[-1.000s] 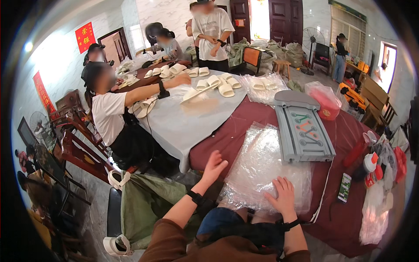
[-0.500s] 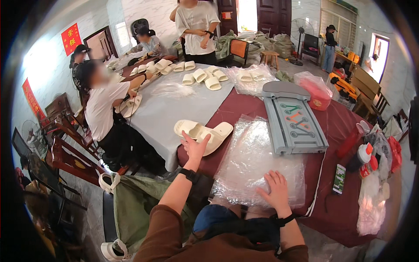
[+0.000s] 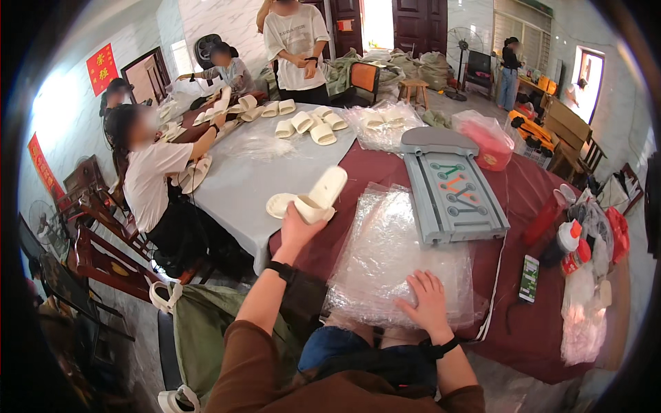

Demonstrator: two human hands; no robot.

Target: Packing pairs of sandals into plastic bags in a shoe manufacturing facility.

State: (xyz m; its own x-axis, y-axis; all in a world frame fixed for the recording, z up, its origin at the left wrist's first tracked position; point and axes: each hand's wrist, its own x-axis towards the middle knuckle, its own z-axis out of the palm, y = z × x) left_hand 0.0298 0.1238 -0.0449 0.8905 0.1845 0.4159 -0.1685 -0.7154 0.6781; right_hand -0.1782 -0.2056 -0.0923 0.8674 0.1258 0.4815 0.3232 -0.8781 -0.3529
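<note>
My left hand is closed around a cream slide slipper, whose sole tilts upward at the near edge of the grey-covered table part. A second cream slipper sits just left of it, partly behind my fingers; whether I grip that one too I cannot tell. My right hand lies flat with fingers spread on a stack of clear plastic bags on the dark red cloth. Nothing is held in it.
Beyond the bags stands a grey folding step stool. A phone and bottles are at the right. More slippers lie across the table, where co-workers sit and stand. A green sack hangs at my left.
My left hand has gone from open fingers by the slippers to a grip, and one slipper is now tipped up. The right hand stays flat on the bags.
</note>
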